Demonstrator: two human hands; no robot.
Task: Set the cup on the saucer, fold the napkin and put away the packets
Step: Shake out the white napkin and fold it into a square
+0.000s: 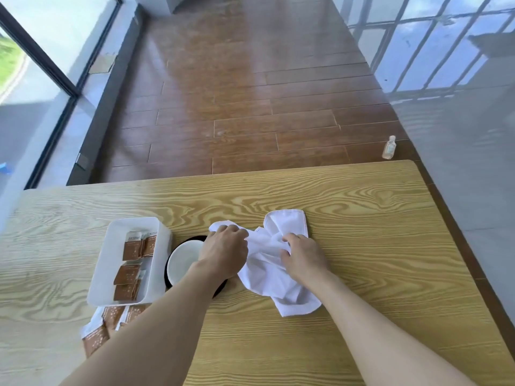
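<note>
A crumpled white napkin point(267, 271) lies on the wooden table point(362, 246). My left hand point(223, 252) grips its left part and my right hand point(302, 256) grips its middle. A white cup point(182, 260) stands on a black saucer point(167, 277) just left of my left hand, partly hidden by my wrist. Several brown packets point(133, 263) lie in a white tray point(111, 246). More brown packets point(106, 327) lie loose on the table in front of the tray.
A small clear bottle point(389, 147) stands on the wooden floor beyond the table's far right corner. Glass walls run along the left and right sides. The table's far edge is just past the napkin.
</note>
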